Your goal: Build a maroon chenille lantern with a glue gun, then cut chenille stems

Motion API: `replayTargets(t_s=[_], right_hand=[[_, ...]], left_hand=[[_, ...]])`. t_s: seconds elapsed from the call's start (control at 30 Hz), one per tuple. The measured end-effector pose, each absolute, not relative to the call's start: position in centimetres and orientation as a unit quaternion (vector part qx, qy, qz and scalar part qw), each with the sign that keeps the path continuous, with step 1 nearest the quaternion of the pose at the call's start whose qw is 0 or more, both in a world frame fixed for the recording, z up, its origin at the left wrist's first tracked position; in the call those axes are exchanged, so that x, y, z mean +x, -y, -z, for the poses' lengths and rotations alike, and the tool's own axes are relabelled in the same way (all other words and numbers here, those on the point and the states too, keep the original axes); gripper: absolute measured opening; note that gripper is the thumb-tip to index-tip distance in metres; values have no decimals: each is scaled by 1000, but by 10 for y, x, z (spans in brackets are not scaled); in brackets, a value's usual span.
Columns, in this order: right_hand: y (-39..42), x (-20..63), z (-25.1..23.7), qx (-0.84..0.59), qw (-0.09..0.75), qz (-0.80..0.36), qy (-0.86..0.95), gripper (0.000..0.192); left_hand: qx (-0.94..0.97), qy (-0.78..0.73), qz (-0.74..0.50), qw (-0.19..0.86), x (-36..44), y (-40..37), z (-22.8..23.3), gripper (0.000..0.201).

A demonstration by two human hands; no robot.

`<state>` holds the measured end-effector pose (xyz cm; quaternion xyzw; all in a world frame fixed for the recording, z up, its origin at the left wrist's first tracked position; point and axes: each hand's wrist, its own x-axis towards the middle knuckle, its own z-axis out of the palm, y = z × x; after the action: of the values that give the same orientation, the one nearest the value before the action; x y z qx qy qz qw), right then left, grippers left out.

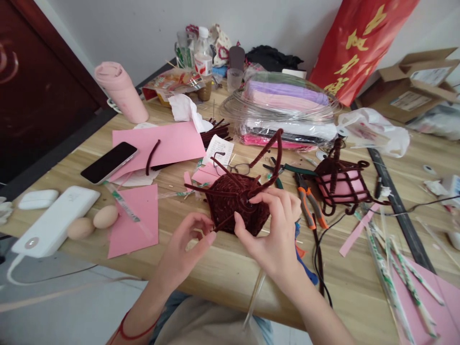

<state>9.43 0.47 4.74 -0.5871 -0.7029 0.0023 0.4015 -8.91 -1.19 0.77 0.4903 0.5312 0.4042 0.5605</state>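
A dark maroon woven pipe-cleaner piece [232, 199] with several loose stems sticking up sits at the table's front middle. My right hand [275, 230] grips its right side, thumb and fingers pinching the weave. My left hand [189, 244] is at its lower left, fingertips pinched on a loose stem end. A finished maroon pipe-cleaner frame around a pink box [341, 184] stands to the right.
A phone [109, 162], pink paper sheets [134, 218], a white power bank [53, 220] and two eggs [93, 223] lie at left. Orange-handled pliers [309, 201], cables and wrapped sticks [395, 268] lie at right. Bagged pipe cleaners [287, 110], bottles and a pink flask [122, 91] stand behind.
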Motion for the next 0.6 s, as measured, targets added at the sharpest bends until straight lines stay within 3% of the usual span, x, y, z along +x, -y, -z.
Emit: replayTargets(t_s=[0.6], right_hand=[[-4, 95, -45, -580, 404, -2, 707, 28]], left_hand=[[448, -555, -397, 578, -73, 3, -3, 21]])
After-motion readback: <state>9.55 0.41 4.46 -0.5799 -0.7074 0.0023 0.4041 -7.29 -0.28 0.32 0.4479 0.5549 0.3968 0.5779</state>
